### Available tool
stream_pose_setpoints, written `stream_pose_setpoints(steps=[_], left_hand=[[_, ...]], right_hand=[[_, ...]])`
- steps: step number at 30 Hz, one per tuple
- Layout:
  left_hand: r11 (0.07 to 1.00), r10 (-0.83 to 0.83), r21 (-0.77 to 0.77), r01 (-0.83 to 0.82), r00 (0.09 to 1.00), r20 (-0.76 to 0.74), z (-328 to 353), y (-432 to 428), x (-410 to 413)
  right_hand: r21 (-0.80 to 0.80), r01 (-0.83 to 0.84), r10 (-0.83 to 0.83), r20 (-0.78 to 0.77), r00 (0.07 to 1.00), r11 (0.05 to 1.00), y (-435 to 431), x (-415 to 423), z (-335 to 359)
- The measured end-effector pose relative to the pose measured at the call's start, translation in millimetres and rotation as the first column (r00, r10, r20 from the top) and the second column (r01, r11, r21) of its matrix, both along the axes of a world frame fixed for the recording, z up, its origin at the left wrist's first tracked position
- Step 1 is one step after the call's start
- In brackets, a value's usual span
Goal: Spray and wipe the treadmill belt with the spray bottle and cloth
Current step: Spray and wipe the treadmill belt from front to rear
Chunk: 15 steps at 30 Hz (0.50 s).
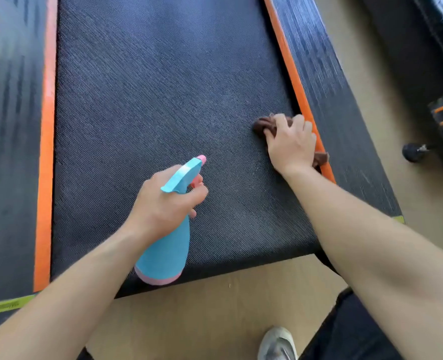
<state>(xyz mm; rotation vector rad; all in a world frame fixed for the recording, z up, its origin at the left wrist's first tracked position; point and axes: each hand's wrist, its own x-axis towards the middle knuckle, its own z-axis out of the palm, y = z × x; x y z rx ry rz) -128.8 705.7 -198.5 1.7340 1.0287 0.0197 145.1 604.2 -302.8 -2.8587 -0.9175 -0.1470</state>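
Where cloth point(263, 125) bunches, ribbed belt point(163, 87), tapered bottle point(163, 255)

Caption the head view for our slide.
Left hand grips spray bottle while right hand holds cloth against treadmill belt.

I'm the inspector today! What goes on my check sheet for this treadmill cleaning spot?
Surface: black textured treadmill belt with orange side stripes.
Job's things: blue-and-pink plastic spray bottle held over the belt; crumpled brown cloth on the belt by its right stripe.
Clutter: nothing seen.
Grips: left hand holds the bottle's neck, finger at the trigger; right hand grips the cloth against the belt.
Cables: nothing seen.
Surroundings: tan floor, grey shoe, black round weight at right.
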Motion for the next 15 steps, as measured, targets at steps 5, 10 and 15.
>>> stream_pose_setpoints(steps=[5,10,15], left_hand=[[0.999,0.022,-0.025,-0.022,1.0,0.015,4,2,1],[1.0,-0.006,-0.025,0.006,1.0,-0.01,0,1,4],[1.0,-0.017,0.025,0.017,1.0,-0.01,2,-2,0]], right_hand=[[-0.001,0.007,-0.007,-0.03,1.0,1.0,-10,-17,3],[-0.016,-0.115,0.114,-0.047,0.992,0.993,-80,-71,5],[-0.026,-0.226,0.222,-0.096,0.97,0.974,-75,-54,25]])
